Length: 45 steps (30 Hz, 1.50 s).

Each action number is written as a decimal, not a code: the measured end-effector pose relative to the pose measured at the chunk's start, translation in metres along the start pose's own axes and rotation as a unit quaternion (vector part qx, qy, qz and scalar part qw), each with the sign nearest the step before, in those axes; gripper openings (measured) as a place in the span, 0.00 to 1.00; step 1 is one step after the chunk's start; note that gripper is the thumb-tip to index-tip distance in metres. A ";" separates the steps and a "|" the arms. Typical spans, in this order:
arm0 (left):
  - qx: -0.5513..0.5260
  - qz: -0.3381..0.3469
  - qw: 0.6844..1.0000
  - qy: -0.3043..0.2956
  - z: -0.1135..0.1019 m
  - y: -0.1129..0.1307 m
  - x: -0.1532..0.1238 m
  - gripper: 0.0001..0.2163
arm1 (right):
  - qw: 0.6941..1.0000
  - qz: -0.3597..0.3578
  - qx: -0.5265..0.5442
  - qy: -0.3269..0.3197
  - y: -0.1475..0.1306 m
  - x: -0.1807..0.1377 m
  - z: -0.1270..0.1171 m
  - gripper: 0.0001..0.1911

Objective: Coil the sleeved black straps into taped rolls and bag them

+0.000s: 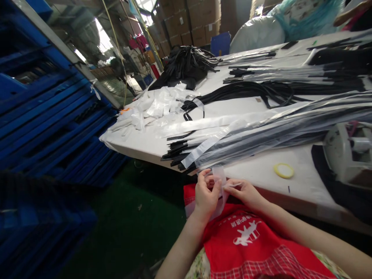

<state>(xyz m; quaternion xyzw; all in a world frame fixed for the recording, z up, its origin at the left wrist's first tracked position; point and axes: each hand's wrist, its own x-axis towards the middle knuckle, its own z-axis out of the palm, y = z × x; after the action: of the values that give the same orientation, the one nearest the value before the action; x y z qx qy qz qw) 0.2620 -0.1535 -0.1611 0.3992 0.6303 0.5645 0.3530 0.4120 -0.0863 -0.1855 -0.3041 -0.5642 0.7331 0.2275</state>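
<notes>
Close to my body, at the table's front edge, both hands grip a thin translucent plastic strip that looks like a narrow bag. My left hand curls its fingers around it. On the other side, my right hand pinches a fold of the same plastic between thumb and finger. The lower part of the strip hangs in front of my red apron. Just beyond my hands lies a bundle of long black strips in clear sleeves, their dark ends toward the left.
A yellow tape roll and a pale machine are at the right of the white table. Crumpled clear plastic and a black strip pile lie farther back. Blue pallets are stacked at left; another person's arm shows top right.
</notes>
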 end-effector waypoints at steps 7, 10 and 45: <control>0.185 0.079 0.979 0.027 -0.004 -0.001 -0.001 0.16 | 0.996 0.021 0.084 -0.006 0.001 0.004 0.003 0.19; 0.230 0.103 0.968 0.002 -0.006 -0.004 0.001 0.11 | 0.991 0.045 0.125 -0.008 0.000 0.005 0.005 0.21; 0.277 0.187 0.942 -0.011 0.028 -0.048 0.138 0.06 | 0.832 -0.139 -0.517 0.145 -0.129 0.141 -0.112 0.11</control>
<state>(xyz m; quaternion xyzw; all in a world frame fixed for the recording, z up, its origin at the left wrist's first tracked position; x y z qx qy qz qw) 0.2228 -0.0193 -0.2115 0.5981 0.6721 0.4187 0.1234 0.3886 0.1196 -0.1080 -0.3985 -0.8577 0.2430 0.2157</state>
